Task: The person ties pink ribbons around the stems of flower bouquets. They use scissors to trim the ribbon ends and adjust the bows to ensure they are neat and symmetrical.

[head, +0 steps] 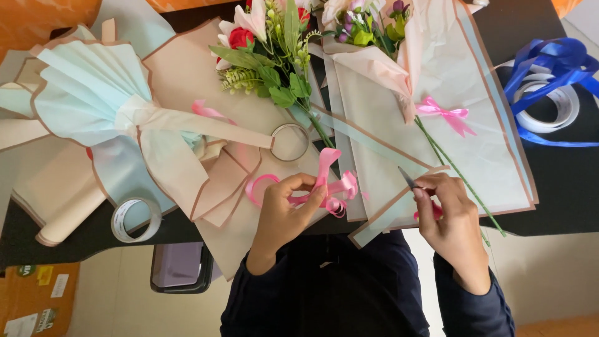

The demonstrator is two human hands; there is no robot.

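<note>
There is one view only, from a camera worn on the person's head, so no second view shares the scene. It looks almost straight down, from above and slightly behind the hands, and faces away from the body: the dark sleeves and torso fill the bottom edge, the far side of the black table [561, 187] runs along the top. It sits close; the left hand [284, 212] and right hand [450, 215] lie low in the centre. Beyond the hands it takes in wrapped bouquets [274, 56], left of them folded paper and a tape roll [136, 219], right of them blue ribbon [552, 62].
</note>
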